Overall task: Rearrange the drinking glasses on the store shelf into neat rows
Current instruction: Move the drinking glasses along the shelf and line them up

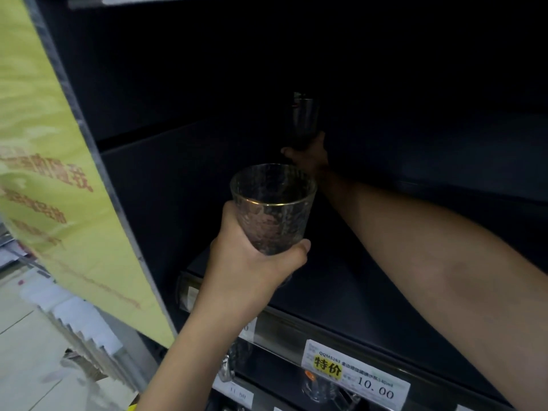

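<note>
Head view of a dark store shelf, read from left to right. At the far left a yellow-green banner point(50, 149) with reddish print hangs slanted along the grey side upright point(98, 161) of the unit, and pale floor point(20, 351) shows below it. Just right of the upright, the left hand point(252, 265) holds a textured drinking glass point(272, 209) with a thin gold rim. The fingers point(232, 229) and thumb wrap round its lower half. This glass is upright with its mouth towards the camera, raised above the front edge of the shelf board point(370, 292) and apart from the upright. Behind and slightly to the right, the right hand point(308, 157) reaches far into the bay with the forearm crossing the board from the lower right. Its fingers close round the foot of a second, dark glass point(302, 120), which stands upright near the back wall. Whether its base touches the board cannot be told in the gloom. Bare dark board shows on both sides of the right arm, widest towards the right, and the underside of the shelf above point(207, 0) bounds the bay at the top. Along the front edge runs a price rail with a white label point(355, 370) marked 10.00. Below the rail a small clear glass point(318, 388) stands on the lower shelf.
</note>
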{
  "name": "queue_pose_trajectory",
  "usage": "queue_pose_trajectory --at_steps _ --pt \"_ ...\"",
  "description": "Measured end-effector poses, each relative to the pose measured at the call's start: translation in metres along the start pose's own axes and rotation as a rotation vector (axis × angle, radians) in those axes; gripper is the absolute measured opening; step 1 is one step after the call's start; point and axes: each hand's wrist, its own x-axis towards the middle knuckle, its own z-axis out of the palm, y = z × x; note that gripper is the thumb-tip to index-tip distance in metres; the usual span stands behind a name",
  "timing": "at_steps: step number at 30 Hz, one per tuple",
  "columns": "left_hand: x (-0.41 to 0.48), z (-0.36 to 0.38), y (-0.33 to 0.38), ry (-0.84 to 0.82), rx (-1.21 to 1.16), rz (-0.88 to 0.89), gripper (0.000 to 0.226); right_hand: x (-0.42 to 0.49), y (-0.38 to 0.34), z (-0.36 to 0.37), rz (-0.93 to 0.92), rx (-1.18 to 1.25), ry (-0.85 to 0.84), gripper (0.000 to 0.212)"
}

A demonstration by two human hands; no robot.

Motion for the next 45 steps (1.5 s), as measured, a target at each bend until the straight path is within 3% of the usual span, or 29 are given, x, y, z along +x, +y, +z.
queue_pose_trajectory --at_steps 25,35,40,45 --pt "0.001 0.001 0.002 -0.001 0.04 -0.035 0.063 0.009 0.003 0.005 0.03 -0.044 0.005 0.077" --pt "0.006 -0.001 0.014 0.013 0.249 -0.158 0.07 -0.032 0.005 -0.03 0.037 -0.016 -0.136 0.101" --pt "0.026 0.019 0.018 -0.004 0.288 -0.151 0.069 -0.105 0.005 -0.106 -0.031 -0.308 -0.195 0.071" --pt "0.062 0.049 0.006 -0.007 0.285 -0.126 0.078 -0.18 0.002 -0.19 -0.07 -0.757 -0.339 0.069"
